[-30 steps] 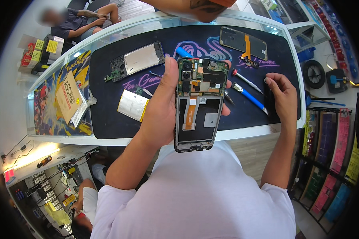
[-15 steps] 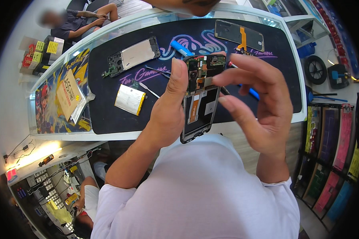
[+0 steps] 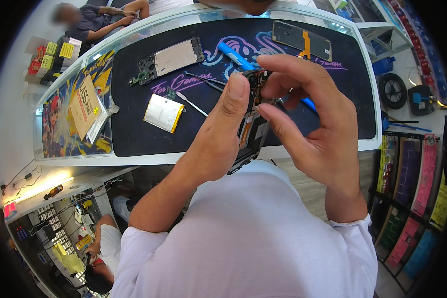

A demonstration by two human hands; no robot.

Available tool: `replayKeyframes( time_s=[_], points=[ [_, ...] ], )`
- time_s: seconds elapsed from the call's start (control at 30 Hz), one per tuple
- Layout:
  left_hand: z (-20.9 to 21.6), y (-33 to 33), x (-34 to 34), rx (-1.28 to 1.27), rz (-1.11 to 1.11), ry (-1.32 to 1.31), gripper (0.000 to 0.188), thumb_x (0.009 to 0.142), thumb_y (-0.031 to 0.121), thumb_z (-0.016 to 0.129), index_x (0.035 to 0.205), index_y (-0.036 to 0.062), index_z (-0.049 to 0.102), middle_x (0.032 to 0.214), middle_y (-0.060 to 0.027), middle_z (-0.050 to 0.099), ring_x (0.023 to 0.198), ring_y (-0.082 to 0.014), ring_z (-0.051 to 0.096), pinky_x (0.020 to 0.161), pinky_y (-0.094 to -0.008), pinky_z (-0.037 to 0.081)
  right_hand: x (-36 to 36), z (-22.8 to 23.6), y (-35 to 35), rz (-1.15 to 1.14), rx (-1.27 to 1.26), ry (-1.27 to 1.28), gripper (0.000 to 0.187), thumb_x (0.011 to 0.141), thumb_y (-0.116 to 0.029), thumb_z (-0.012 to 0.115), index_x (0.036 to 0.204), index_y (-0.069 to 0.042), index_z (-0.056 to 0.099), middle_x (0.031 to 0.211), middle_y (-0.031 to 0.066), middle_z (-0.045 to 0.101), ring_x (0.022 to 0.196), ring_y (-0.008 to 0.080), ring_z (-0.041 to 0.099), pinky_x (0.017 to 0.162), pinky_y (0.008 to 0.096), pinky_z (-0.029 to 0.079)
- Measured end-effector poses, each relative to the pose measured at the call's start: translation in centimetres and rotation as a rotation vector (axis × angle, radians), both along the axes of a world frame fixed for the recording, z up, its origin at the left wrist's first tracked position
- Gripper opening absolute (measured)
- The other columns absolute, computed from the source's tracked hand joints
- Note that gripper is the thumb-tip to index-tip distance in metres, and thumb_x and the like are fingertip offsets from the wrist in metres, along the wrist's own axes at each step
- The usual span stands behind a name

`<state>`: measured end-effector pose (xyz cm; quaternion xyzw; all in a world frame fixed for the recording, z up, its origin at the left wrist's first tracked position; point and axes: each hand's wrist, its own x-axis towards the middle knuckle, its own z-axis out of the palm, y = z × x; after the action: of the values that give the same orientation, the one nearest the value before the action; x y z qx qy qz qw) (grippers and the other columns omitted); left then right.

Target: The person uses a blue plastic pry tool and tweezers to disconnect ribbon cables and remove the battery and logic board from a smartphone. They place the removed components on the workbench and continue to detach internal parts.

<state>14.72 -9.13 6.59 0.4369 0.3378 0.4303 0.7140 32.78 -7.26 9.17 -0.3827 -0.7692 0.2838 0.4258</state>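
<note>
My left hand [image 3: 215, 134] grips an opened phone [image 3: 254, 133] by its left side, thumb along the edge. Bare circuitry shows in the phone's upper part; a silvery frame with an orange flex strip lies below. The phone is tilted, so its face is seen at a slant. My right hand [image 3: 317, 119] is closed at the phone's upper right edge, index finger near the top corner, thumb by the circuit board. Its fingertips partly cover the board. On the black mat just left lie a silver battery [image 3: 163, 113] with a yellow edge and a white pry tool [image 3: 191, 104].
The black mat [image 3: 134, 134] also bears a second phone frame [image 3: 170, 58], a blue cylindrical tool [image 3: 235, 55], dark tweezers [image 3: 203, 80] and a phone back cover [image 3: 301, 39] with an orange flex cable [image 3: 306, 45]. A person [image 3: 102, 22] sits at far left; another [image 3: 107, 248] is at lower left.
My right hand has moved left and its fingers have closed onto the phone's upper edge. The phone has turned to a steeper slant, and my left hand has shifted slightly right.
</note>
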Motion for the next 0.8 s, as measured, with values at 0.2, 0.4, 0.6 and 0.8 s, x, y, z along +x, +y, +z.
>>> replayKeyframes(
  time_s=[0.2, 0.4, 0.6, 0.8],
  points=[
    [0.1, -0.1, -0.1, 0.050, 0.042, 0.049, 0.081, 0.113, 0.067, 0.020, 0.152, 0.0011, 0.048, 0.137, -0.0140, 0.062, 0.125, -0.0211, 0.063, 0.108, -0.0358, 0.053, -0.4, 0.0, -0.1, 0.012, -0.006, 0.009, 0.059, 0.085, 0.008, 0.078, 0.141, -0.007, 0.067, 0.102, 0.0046, 0.069, 0.092, 0.0138, 0.067, 0.081, 0.0278, 0.053],
    [-0.3, -0.3, 0.3, 0.033, 0.116, 0.049, 0.080, 0.112, 0.069, 0.022, 0.143, 0.0033, 0.056, 0.124, -0.0133, 0.070, 0.109, -0.0212, 0.074, 0.095, -0.0370, 0.064, -0.5, -0.2, 0.0, 0.048, -0.051, 0.029, 0.060, 0.085, 0.009, 0.078, 0.142, -0.005, 0.065, 0.101, 0.0046, 0.065, 0.093, 0.0129, 0.065, 0.085, 0.0273, 0.054],
    [-0.5, -0.1, -0.4, 0.021, 0.080, 0.004, 0.081, 0.112, 0.069, 0.022, 0.143, 0.0028, 0.056, 0.126, -0.0145, 0.068, 0.112, -0.0222, 0.072, 0.097, -0.0369, 0.061, -0.7, -0.5, 0.0, 0.080, -0.096, 0.086, 0.061, 0.086, 0.010, 0.078, 0.143, -0.004, 0.064, 0.108, 0.0037, 0.064, 0.098, 0.0116, 0.064, 0.087, 0.0267, 0.055],
    [-0.7, 0.0, -0.9, -0.036, 0.036, -0.094, 0.085, 0.111, 0.073, 0.022, 0.145, 0.0036, 0.057, 0.133, -0.0118, 0.066, 0.122, -0.0191, 0.066, 0.107, -0.0336, 0.054, -0.9, -0.7, 0.1, 0.080, -0.100, 0.119, 0.061, 0.085, 0.009, 0.080, 0.143, -0.004, 0.065, 0.112, 0.0038, 0.065, 0.101, 0.0118, 0.064, 0.088, 0.0263, 0.055]
  ],
)
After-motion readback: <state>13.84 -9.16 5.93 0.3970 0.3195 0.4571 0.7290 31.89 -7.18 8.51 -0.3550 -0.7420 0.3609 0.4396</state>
